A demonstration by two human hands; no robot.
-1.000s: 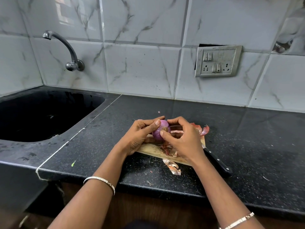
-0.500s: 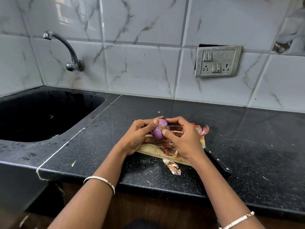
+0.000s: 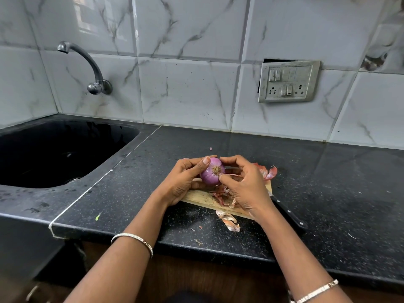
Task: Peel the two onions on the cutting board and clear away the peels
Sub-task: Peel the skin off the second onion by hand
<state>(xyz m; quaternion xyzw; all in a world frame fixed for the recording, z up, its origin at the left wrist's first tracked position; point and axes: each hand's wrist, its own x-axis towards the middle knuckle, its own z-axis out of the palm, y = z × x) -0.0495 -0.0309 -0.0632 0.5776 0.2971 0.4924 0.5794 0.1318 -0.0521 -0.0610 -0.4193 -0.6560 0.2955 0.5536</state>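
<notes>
A purple peeled onion (image 3: 211,174) is held above the wooden cutting board (image 3: 202,199), its root end facing me. My left hand (image 3: 183,182) grips it from the left with the thumb on top. My right hand (image 3: 247,186) holds it from the right, thumb tip at the root. Loose peels (image 3: 223,194) lie on the board below the hands, a reddish peel (image 3: 267,171) lies behind my right hand, and one dry peel (image 3: 228,220) lies on the counter in front of the board. A second onion is not visible.
A black-handled knife (image 3: 288,213) lies on the black counter (image 3: 328,193) right of the board. A black sink (image 3: 54,154) with a wall tap (image 3: 91,68) is at the left. A switch panel (image 3: 288,80) is on the tiled wall.
The onion has been turned between my hands so that its root end now faces me more squarely. My hands stay over the board.
</notes>
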